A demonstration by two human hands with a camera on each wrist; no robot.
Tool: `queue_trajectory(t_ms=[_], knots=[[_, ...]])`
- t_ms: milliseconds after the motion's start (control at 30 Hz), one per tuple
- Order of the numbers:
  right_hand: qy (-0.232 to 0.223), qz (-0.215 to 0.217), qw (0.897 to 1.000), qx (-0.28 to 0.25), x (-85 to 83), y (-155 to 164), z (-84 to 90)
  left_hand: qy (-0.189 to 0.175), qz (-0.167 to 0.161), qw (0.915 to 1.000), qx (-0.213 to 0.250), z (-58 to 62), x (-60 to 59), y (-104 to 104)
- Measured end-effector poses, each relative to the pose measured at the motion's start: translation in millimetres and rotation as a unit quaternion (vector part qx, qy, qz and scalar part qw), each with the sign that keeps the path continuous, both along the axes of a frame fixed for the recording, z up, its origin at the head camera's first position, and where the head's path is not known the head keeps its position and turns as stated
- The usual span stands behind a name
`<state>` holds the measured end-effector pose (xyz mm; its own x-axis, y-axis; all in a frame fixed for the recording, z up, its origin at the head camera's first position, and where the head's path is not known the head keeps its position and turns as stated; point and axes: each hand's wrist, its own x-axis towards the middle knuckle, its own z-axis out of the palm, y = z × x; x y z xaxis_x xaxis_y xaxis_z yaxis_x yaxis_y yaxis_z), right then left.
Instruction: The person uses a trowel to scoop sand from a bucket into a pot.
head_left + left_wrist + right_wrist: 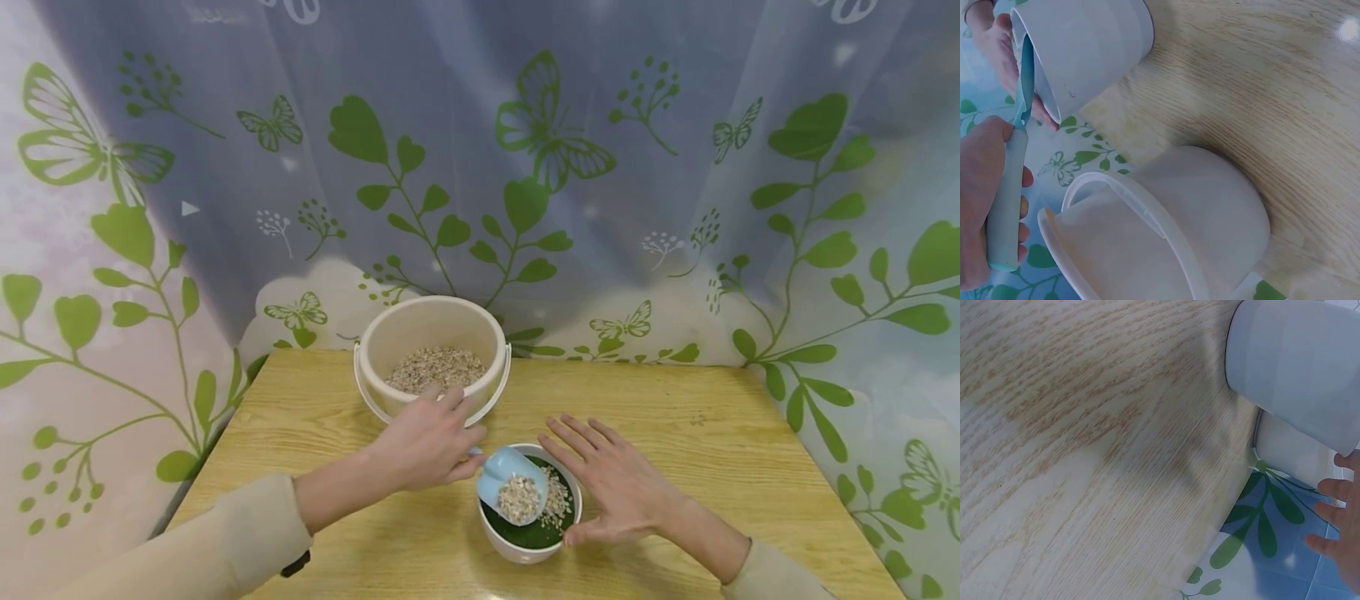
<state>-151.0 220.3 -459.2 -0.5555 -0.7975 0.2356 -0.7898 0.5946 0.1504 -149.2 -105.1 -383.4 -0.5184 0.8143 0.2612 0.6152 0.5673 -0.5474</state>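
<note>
A light-blue scoop (pixel 491 475) is gripped by its handle in my left hand (pixel 423 442). Pale, gravel-like granules (pixel 519 498) fill its bowl, which is over the white pot (pixel 517 552). Inside that pot, more loose granules (pixel 556 500) lie on the right part of a dark green surface (pixel 517 533). My right hand (pixel 618 483) is at the pot's right side, fingers extended and spread, thumb near the rim. In the left wrist view the fingers wrap round the scoop's handle (pixel 1009 200), and the scoop head dips past the pot's rim.
Behind the pot, toward the left, stands a cream bucket (pixel 431 321) with its bail handle lowered and similar granules (pixel 438 369) inside. Both containers stand on a wood-grain table (pixel 300 400). A curtain (pixel 465 208) printed with leaves and butterflies hangs along the table's back edge.
</note>
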Motion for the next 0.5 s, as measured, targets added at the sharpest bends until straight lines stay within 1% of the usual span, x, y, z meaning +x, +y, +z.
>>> queue_trajectory(t_ms=[333, 500], knots=[[-0.004, 0.000, 1.000, 0.002, 0.4, 0.0, 0.6, 0.037, -0.022, 0.9991, -0.006, 2.4, -1.7, 6.6], [-0.007, 0.000, 1.000, 0.004, -0.2, 0.9, 0.2, 0.042, -0.028, 0.9987, -0.012, 3.3, -1.3, 6.5]])
